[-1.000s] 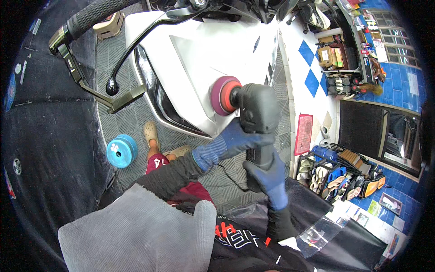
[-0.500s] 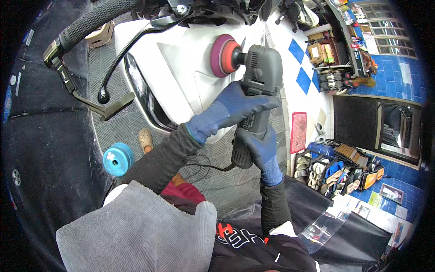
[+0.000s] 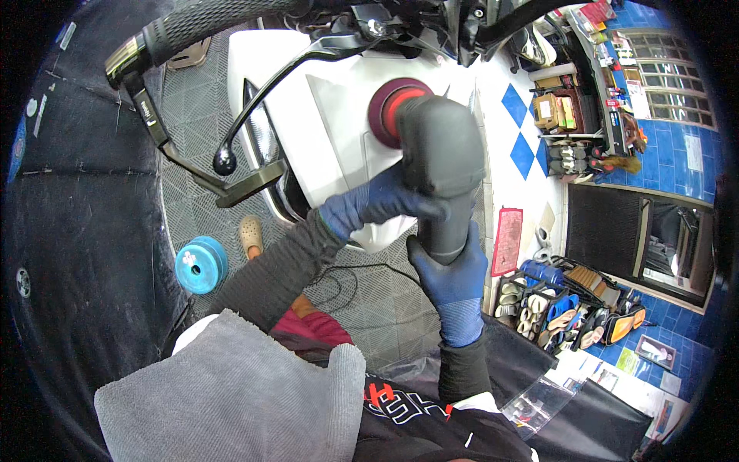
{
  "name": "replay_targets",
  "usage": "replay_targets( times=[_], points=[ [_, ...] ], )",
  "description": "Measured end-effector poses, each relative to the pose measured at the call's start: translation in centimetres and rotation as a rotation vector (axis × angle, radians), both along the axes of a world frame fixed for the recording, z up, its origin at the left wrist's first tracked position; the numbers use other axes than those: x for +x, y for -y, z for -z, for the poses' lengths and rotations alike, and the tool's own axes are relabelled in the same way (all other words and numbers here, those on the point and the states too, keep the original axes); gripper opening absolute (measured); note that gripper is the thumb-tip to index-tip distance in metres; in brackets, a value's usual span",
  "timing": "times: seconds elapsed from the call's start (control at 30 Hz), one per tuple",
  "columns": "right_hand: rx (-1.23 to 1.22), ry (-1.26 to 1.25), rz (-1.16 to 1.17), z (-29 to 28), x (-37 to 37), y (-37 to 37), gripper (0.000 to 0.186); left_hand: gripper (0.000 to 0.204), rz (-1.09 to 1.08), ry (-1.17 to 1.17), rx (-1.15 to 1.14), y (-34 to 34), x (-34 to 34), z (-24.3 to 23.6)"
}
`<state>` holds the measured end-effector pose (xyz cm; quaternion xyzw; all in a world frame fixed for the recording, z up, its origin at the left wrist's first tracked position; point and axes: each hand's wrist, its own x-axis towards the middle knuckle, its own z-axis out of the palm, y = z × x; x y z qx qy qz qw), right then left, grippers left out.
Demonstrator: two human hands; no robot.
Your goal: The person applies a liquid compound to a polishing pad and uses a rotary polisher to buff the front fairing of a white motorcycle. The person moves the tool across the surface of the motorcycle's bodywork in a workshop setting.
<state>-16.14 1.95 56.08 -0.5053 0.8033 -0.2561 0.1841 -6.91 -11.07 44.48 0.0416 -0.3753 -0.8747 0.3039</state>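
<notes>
With both gloved hands I hold a black and grey power polisher (image 3: pixel 441 146) over the white body panel (image 3: pixel 331 131) of a motorbike. Its round maroon and red pad (image 3: pixel 382 112) is against or very near the panel; I cannot tell which. My left hand (image 3: pixel 373 204), in a blue glove, is closed at the tool's neck below the head, its fingers partly hidden. Lower down, my right hand (image 3: pixel 454 281) wraps round the handle. The tool's head looks blurred. A black cord (image 3: pixel 369 267) runs from the handle end to the floor.
The handlebar grip (image 3: pixel 208 35), black lever (image 3: pixel 262 96) and a folded bar-end mirror (image 3: pixel 200 177) jut in at upper left. A blue spool (image 3: pixel 202 266) is on the mat. A grey cloth (image 3: pixel 239 393) lies across my front. Racks of shoes (image 3: pixel 570 300) stand at right.
The polisher has turned over so its smooth back faces up, and its pad is tilted differently. The handlebar and panel have shifted right in view. Both hands keep their hold.
</notes>
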Motion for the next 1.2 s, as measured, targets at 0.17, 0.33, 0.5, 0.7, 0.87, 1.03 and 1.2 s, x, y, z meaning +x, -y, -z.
replay_targets(
  times=[0.17, 0.33, 0.5, 0.7, 0.87, 1.03, 1.2],
  points=[
    [-0.079, -0.140, -0.106, -0.4, 1.6, 1.3, 0.059, 0.078, -0.065, -0.154, -0.021, 0.7, 1.0, 1.3],
    [-0.074, -0.210, -0.045, -0.2, 2.2, 0.7, 0.060, 0.083, -0.017, -0.200, 0.037, 0.2, 0.8, 1.1],
    [-0.044, -0.239, -0.049, -0.8, 3.3, 0.2, 0.062, 0.093, -0.084, -0.406, -0.009, -1.1, 0.6, 0.0],
    [-0.086, -0.292, -0.080, -0.7, 2.9, 0.9, 0.079, 0.098, -0.001, -0.502, -0.015, 0.4, 0.6, -1.3],
    [-0.036, -0.288, -0.066, -0.3, 2.0, 0.3, 0.071, 0.097, -0.054, -0.494, -0.005, -0.7, -0.4, -0.3],
    [0.040, -0.010, -0.059, 0.6, 1.2, -0.8, 0.071, 0.077, -0.116, -0.051, 0.109, -2.4, 1.8, -1.0],
    [0.054, -0.158, -0.201, -0.6, 3.6, 0.0, 0.067, 0.086, -0.246, -0.299, 0.032, -3.2, 4.6, 0.2]
  ],
)
